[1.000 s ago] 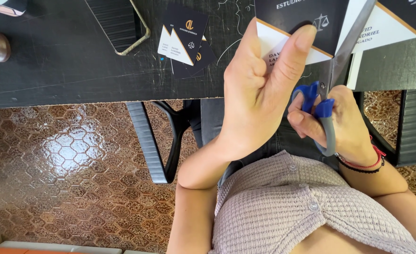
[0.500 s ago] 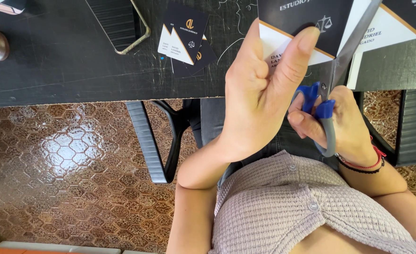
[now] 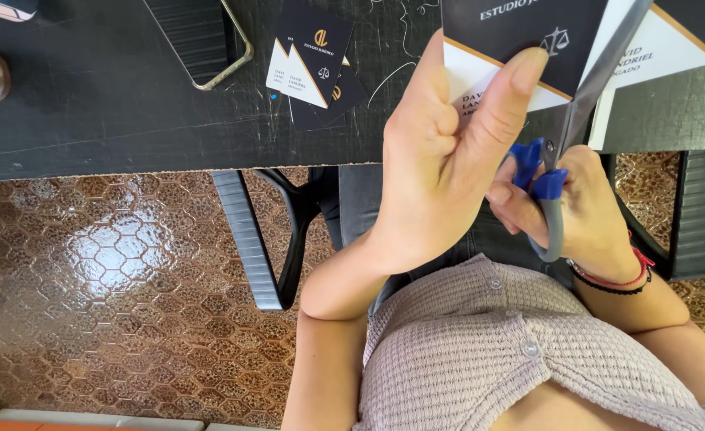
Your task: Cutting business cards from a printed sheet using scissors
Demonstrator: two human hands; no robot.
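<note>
Left hand point(image 3: 436, 172): printed card sheet point(image 3: 520, 40) pinched between thumb and fingers.
Right hand point(image 3: 584, 215): fingers closed through scissors point(image 3: 564, 152) handles.
Worktop point(image 3: 89, 104): cut cards point(image 3: 312, 60) laid.

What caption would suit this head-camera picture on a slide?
Left hand holds a printed sheet while right hand works blue-handled scissors over a black table.

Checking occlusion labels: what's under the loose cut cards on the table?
The small pile of cut cards lies on the black table; a lower dark card pokes out at its right. Whatever else lies beneath them is covered. The phone lies apart from them.
</note>
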